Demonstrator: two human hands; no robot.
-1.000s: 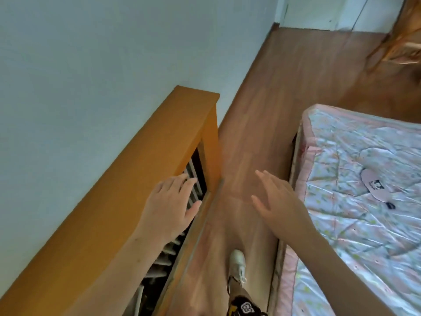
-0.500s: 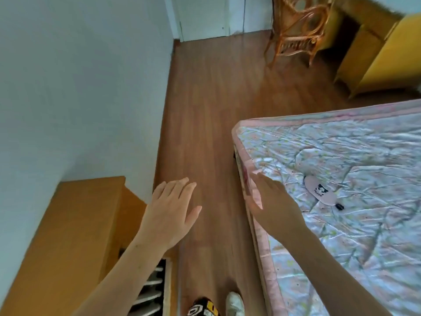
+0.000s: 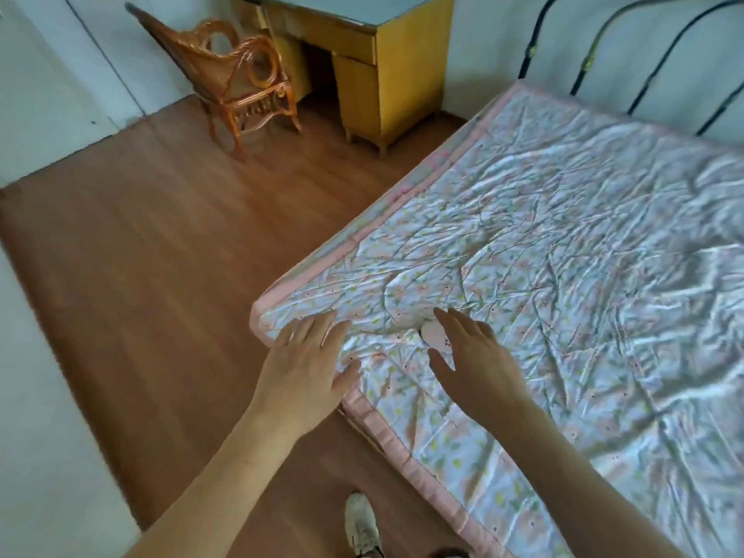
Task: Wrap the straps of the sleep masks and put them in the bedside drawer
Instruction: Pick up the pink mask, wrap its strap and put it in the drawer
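Observation:
A pale pink sleep mask point(image 3: 434, 334) lies on the flowered quilt of the bed point(image 3: 563, 243), near the bed's front corner. Only a small part of the mask shows; my right hand point(image 3: 475, 364) hangs over it with fingers spread and covers the remainder. My left hand point(image 3: 310, 364) is open, fingers apart, over the bed's corner edge to the left of the mask. Neither hand holds anything. No bedside drawer is in view.
Wooden floor point(image 3: 161, 255) stretches left of the bed. A rattan chair point(image 3: 245, 82) and a yellow desk point(image 3: 374, 74) stand at the back wall. A black metal headboard point(image 3: 628, 62) is at the far right. My shoe point(image 3: 362, 525) is on the floor below.
The view has swung right, away from the orange wooden furniture toward the bed. Both hands have moved over the bed corner, and my right hand now covers most of the mask.

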